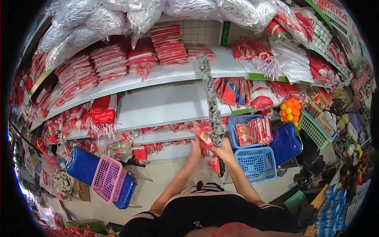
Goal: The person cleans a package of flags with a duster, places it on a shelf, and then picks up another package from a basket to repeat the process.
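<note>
The right hand (224, 152) is closed around a speckled grey duster (211, 98), upright before the white shelf (166, 104). The blurred left hand (194, 152) seems to grip a wrapped flag packet (205, 140), not yet set down anywhere.

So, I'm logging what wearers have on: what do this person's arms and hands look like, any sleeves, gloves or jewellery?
The left arm and right arm are bare from the upper arm down; the left hand and right hand are ungloved. The black top ends in black-and-white striped edging near the shoulders. No watch, bracelet or ring shows, though the hands are slightly blurred.
</note>
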